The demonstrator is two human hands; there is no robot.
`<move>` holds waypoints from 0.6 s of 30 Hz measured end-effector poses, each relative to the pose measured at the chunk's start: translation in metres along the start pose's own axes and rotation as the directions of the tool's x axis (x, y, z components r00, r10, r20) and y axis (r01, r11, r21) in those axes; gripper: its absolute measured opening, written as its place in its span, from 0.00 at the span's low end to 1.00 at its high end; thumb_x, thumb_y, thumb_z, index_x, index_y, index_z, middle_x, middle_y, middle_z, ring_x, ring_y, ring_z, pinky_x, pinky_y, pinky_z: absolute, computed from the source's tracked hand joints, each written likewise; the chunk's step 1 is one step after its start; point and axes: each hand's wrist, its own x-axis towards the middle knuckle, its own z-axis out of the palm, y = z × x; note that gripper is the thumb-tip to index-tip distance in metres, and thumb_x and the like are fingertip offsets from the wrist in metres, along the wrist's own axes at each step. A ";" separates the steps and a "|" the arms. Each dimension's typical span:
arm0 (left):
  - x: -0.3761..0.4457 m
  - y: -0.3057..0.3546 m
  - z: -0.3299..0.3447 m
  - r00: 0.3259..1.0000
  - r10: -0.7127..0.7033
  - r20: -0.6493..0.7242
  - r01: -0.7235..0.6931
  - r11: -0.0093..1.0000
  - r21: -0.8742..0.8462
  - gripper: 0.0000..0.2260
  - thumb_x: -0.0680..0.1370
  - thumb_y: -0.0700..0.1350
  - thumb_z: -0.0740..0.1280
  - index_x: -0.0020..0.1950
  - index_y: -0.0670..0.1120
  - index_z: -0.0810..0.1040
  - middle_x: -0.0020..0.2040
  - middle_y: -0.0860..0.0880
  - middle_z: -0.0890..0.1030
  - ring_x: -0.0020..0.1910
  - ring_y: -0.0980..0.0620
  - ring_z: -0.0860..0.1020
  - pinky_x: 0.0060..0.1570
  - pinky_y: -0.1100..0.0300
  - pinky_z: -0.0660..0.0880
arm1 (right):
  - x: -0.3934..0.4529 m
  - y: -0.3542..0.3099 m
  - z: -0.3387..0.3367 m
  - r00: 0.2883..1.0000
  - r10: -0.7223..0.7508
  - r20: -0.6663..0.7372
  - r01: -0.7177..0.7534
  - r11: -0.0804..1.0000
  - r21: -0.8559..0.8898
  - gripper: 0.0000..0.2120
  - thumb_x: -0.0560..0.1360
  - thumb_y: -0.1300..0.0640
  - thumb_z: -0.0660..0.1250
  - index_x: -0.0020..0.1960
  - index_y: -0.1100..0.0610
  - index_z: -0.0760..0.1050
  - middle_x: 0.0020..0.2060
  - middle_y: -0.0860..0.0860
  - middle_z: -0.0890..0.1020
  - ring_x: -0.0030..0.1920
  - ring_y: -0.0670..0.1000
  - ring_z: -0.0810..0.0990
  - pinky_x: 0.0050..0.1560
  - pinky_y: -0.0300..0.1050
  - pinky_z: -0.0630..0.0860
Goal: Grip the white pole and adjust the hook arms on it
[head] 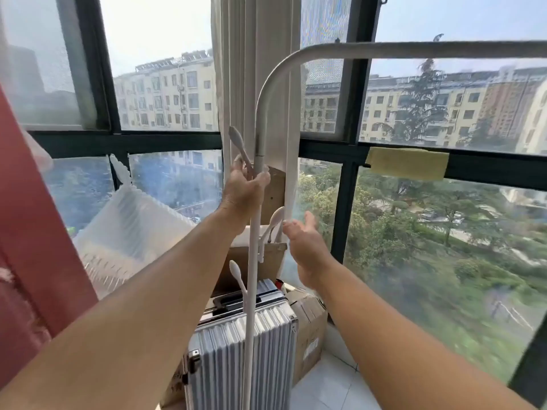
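A ribbed grey suitcase (239, 350) is stood on the pale tiled floor (328, 389), with a cardboard box (309, 327) set just beside it, toward the window.

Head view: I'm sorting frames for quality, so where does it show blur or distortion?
Head view: the trees outside at lower right smear with blur; the wide angle bows the window frame; the left hand gripping the white pole stays fairly sharp against bright daylight.

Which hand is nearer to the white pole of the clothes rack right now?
The left. The left hand grips the white pole, its fingers curled round the upright. The right hand hangs open to the pole's right, lower down, apart from it.
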 end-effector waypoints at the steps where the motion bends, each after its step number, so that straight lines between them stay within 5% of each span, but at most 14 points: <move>1: 0.001 0.001 0.000 1.000 0.023 0.000 -0.023 0.999 0.022 0.12 0.78 0.46 0.61 0.61 0.52 0.66 0.45 0.54 0.76 0.45 0.53 0.75 0.39 0.64 0.73 | 0.002 0.001 0.003 1.000 0.001 -0.002 -0.001 1.000 -0.013 0.34 0.79 0.58 0.57 0.77 0.52 0.40 0.77 0.57 0.56 0.75 0.57 0.59 0.68 0.50 0.60; 5: 0.008 -0.004 -0.002 0.999 0.034 0.009 -0.034 0.999 0.019 0.09 0.78 0.44 0.62 0.58 0.52 0.69 0.51 0.46 0.80 0.48 0.49 0.79 0.37 0.65 0.73 | 0.012 0.012 0.014 0.998 0.056 0.021 -0.055 0.997 -0.063 0.38 0.77 0.62 0.61 0.77 0.51 0.40 0.77 0.55 0.58 0.75 0.58 0.60 0.72 0.58 0.58; 9: 0.010 -0.005 -0.002 0.998 0.033 0.061 -0.030 0.998 -0.062 0.09 0.78 0.42 0.64 0.56 0.51 0.70 0.52 0.44 0.81 0.47 0.50 0.81 0.39 0.65 0.75 | 0.021 0.022 0.024 0.998 0.054 0.025 -0.050 0.988 -0.146 0.31 0.77 0.62 0.63 0.75 0.55 0.53 0.73 0.57 0.68 0.66 0.56 0.71 0.63 0.51 0.69; 14: 0.011 -0.007 0.008 0.996 0.035 0.076 -0.030 0.997 -0.068 0.11 0.78 0.42 0.63 0.60 0.48 0.69 0.50 0.46 0.81 0.44 0.53 0.81 0.41 0.65 0.75 | 0.033 0.037 0.020 0.999 0.024 0.039 -0.018 0.989 -0.145 0.14 0.76 0.63 0.65 0.60 0.53 0.72 0.49 0.49 0.80 0.50 0.48 0.77 0.51 0.39 0.72; 18: 0.014 -0.010 0.022 0.998 0.031 0.063 -0.026 0.996 -0.087 0.12 0.79 0.43 0.60 0.62 0.48 0.67 0.48 0.48 0.79 0.45 0.53 0.79 0.41 0.67 0.75 | 0.042 0.041 0.011 1.000 -0.013 0.025 0.017 0.990 -0.142 0.13 0.75 0.62 0.67 0.44 0.44 0.72 0.43 0.46 0.80 0.47 0.48 0.79 0.51 0.42 0.75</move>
